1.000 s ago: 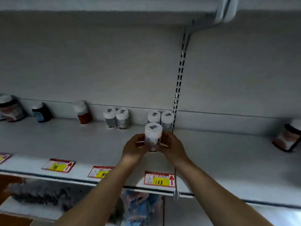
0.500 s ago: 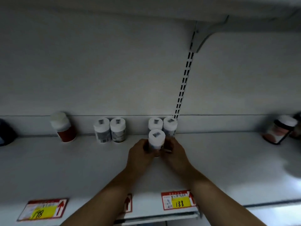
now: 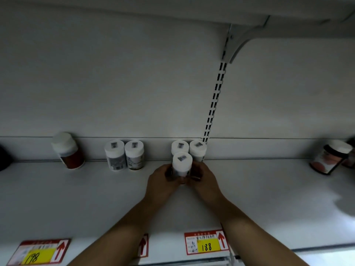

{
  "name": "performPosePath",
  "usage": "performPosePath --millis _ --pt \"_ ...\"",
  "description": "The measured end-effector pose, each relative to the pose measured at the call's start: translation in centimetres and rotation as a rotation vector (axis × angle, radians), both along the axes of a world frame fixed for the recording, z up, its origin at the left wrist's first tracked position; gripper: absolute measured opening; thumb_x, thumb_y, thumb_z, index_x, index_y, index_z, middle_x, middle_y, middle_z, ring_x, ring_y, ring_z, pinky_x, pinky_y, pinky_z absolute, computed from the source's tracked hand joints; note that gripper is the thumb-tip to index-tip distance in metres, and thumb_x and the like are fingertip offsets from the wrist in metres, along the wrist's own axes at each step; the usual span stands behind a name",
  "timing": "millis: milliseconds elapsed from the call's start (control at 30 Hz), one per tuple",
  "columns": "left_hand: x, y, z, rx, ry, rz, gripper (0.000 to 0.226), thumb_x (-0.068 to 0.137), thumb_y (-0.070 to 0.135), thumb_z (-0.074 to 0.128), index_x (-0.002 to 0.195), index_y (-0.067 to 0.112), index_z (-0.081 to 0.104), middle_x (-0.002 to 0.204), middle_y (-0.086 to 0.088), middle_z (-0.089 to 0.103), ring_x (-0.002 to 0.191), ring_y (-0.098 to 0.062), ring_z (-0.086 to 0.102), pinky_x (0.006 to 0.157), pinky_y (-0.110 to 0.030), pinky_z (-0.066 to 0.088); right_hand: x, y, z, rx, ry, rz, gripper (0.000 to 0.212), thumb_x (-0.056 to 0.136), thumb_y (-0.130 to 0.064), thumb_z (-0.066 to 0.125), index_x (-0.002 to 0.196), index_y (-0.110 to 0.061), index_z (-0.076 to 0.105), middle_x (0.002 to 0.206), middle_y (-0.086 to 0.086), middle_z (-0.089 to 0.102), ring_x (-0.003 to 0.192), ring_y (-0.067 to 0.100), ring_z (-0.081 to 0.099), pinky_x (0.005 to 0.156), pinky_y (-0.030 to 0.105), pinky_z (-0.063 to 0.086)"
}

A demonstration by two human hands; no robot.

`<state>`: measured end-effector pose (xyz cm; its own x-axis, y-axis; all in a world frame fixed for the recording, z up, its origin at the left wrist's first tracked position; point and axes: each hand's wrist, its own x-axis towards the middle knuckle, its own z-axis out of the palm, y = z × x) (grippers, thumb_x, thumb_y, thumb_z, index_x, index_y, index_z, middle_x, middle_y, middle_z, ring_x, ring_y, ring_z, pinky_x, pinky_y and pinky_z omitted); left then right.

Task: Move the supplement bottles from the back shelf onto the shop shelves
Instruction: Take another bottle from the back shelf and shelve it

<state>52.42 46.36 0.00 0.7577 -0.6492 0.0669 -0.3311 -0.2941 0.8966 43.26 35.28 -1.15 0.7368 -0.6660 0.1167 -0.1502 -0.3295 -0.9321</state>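
A white shop shelf [image 3: 76, 204] runs the width of the view against a pale back panel, with a slotted upright [image 3: 213, 104] rising to the bracket of the shelf above. Both forearms reach in from below. The left hand [image 3: 163, 181] and right hand [image 3: 204, 179] curl round the lower body of one white-capped supplement bottle [image 3: 182, 163], one on each side. The bottle stands upright just in front of two matching bottles [image 3: 179, 147] set side by side at the back wall. The fingers hide its base, so whether it is already resting on the shelf cannot be told.

The step in hand looks like the set-down. To do it well, the base should land flat and stop short of the rear pair. The fingers should then open outward, not forward, so no cap gets nudged. The spot lines up roughly with the price tag marked 188 [image 3: 206, 243] on the front edge. Another pair of white bottles [image 3: 124, 154] stands further left.
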Motion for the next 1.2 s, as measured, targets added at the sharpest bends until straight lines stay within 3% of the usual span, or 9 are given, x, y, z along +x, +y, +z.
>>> performPosePath --millis 100,267,433,600,700,867,1000,1100,1200 --pt "-0.3 0.6 0.1 0.018 -0.022 0.014 0.051 0.071 0.030 0.077 0.115 0.012 0.059 0.106 0.002 0.061 0.098 -0.011 0.055 0.085 -0.021 0.041 -0.6 0.3 0.4 0.024 -0.002 -0.017 0.046 0.074 -0.010 0.075 0.109 -0.027 0.052 0.102 -0.014 0.059 0.093 -0.001 0.057 0.087 0.018 0.047" --pt "-1.3 2.7 0.0 0.024 -0.024 0.040 0.057 0.077 0.025 0.072 0.127 0.009 0.051 0.126 -0.007 0.058 0.105 -0.012 0.055 0.090 -0.017 0.037 -2.5 1.4 1.3 0.053 -0.004 -0.062 0.048 0.077 -0.002 0.070 0.121 -0.009 0.052 0.112 0.000 0.056 0.104 0.012 0.053 0.073 0.003 0.043" --pt "-4.6 4.0 1.3 0.016 -0.045 -0.003 0.048 0.077 0.024 0.072 0.120 0.011 0.056 0.121 -0.006 0.061 0.107 -0.015 0.057 0.089 -0.019 0.039 -5.4 3.0 2.4 0.124 -0.054 -0.172 0.046 0.076 -0.002 0.071 0.119 -0.006 0.054 0.111 0.008 0.059 0.100 0.016 0.056 0.086 0.022 0.044" --pt "-9.6 3.0 3.0 -0.080 0.002 -0.013 0.050 0.076 0.019 0.073 0.122 0.010 0.055 0.123 -0.006 0.060 0.111 -0.016 0.057 0.092 -0.020 0.041 -10.7 2.0 4.6 0.177 -0.204 -0.262 0.038 0.078 0.000 0.068 0.114 -0.008 0.056 0.107 0.008 0.060 0.100 0.020 0.058 0.083 0.023 0.048" --pt "-15.3 0.9 3.8 -0.137 0.011 -0.062 0.050 0.076 0.014 0.072 0.122 0.005 0.055 0.122 -0.009 0.060 0.111 -0.019 0.058 0.094 -0.024 0.043 -17.3 0.7 5.5 0.190 -0.276 -0.296 0.037 0.080 0.006 0.063 0.114 -0.003 0.055 0.105 0.012 0.058 0.098 0.019 0.056 0.073 0.011 0.049" --pt "-28.9 -5.2 4.6 -0.254 0.104 -0.135 0.047 0.076 0.008 0.072 0.119 0.002 0.055 0.117 -0.014 0.062 0.101 -0.018 0.058 0.098 -0.033 0.046 -32.8 -2.9 5.8 0.156 -0.314 -0.407 0.033 0.080 0.005 0.064 0.109 -0.007 0.055 0.102 0.012 0.058 0.084 0.010 0.057 0.070 0.007 0.049" --pt "-38.4 -10.2 5.3 -0.285 0.168 -0.218 0.046 0.075 0.007 0.072 0.117 0.001 0.055 0.117 -0.017 0.062 0.104 -0.023 0.059 0.099 -0.039 0.046 -44.3 -6.1 6.5 0.157 -0.301 -0.509 0.033 0.080 0.002 0.065 0.110 -0.009 0.057 0.104 0.010 0.059 0.093 0.015 0.057 0.078 0.016 0.050" --pt "-43.7 -14.0 5.6 -0.270 0.154 -0.294 0.046 0.076 0.009 0.072 0.118 0.004 0.055 0.117 -0.014 0.062 0.105 -0.022 0.060 0.099 -0.038 0.046 -50.1 -8.8 6.6 0.157 -0.294 -0.566 0.029 0.079 -0.001 0.067 0.102 -0.017 0.058 0.106 0.013 0.062 0.096 0.019 0.059 0.089 0.031 0.049" --pt "-47.7 -18.3 5.5 -0.263 0.145 -0.356 0.046 0.076 0.012 0.071 0.119 0.006 0.055 0.117 -0.012 0.063 0.102 -0.017 0.059 0.098 -0.034 0.047 -54.0 -12.3 6.2 0.147 -0.280 -0.598 0.028 0.079 -0.003 0.068 0.102 -0.018 0.059 0.104 0.008 0.064 0.100 0.022 0.060 0.093 0.035 0.050"
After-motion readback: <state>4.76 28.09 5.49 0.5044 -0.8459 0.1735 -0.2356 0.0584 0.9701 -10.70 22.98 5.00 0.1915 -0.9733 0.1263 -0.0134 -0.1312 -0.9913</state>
